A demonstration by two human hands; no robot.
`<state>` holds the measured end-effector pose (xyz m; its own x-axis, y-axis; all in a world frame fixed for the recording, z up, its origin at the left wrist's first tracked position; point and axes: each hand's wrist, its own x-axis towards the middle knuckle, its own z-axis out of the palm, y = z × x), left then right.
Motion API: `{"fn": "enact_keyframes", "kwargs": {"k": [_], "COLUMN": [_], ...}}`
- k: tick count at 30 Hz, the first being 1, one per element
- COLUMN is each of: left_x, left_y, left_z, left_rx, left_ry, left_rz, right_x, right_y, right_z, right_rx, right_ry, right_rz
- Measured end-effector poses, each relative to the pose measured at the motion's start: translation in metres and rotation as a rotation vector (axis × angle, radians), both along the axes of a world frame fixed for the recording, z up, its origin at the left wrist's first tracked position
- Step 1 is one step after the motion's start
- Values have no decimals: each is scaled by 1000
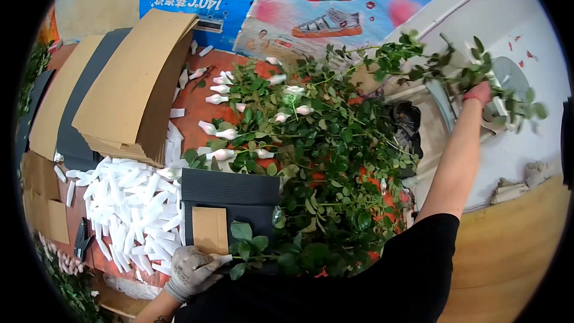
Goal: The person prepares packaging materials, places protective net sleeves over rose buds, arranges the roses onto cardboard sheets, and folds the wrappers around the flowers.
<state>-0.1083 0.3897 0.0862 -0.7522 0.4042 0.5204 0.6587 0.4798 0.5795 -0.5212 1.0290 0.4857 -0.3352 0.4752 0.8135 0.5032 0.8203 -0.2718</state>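
My left hand (192, 270), in a grey-white work glove, is closed at the head end of a rose (251, 247). Its white-covered tip shows beside my fingers, and the leafy stem runs right over black corrugated board (230, 190) with a brown cardboard piece (209, 228). Stretched far out to the right, my right hand (478, 93) looks reddish at the fingers. It is closed on leafy rose stems (445, 70), which are slightly blurred, over a white and grey device (499, 87). Exactly where the fingers grip the stems is partly hidden.
Roses with white-sleeved heads (222, 154) lie in a leafy heap (335, 155) on the reddish table (197, 121). White sleeves (131, 203) are piled at left, below stacked cardboard sheets (134, 78). A black-handled tool (82, 239) lies near the left edge. Posters (335, 12) cover the wall.
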Motion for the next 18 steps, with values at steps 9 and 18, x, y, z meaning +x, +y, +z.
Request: {"fn": "enact_keyframes", "kwargs": {"k": [9,18], "left_x": [-3,-279], "left_y": [-27,79], "left_z": [51,133], "left_rx": [-281,-85], "left_ry": [-55,-86], "left_rz": [-38,147], "right_x": [61,125], "right_y": [24,-35], "right_z": [-6,49], "right_rx": [618,828], "right_ry": [-21,92], "right_rz": [431,398]}}
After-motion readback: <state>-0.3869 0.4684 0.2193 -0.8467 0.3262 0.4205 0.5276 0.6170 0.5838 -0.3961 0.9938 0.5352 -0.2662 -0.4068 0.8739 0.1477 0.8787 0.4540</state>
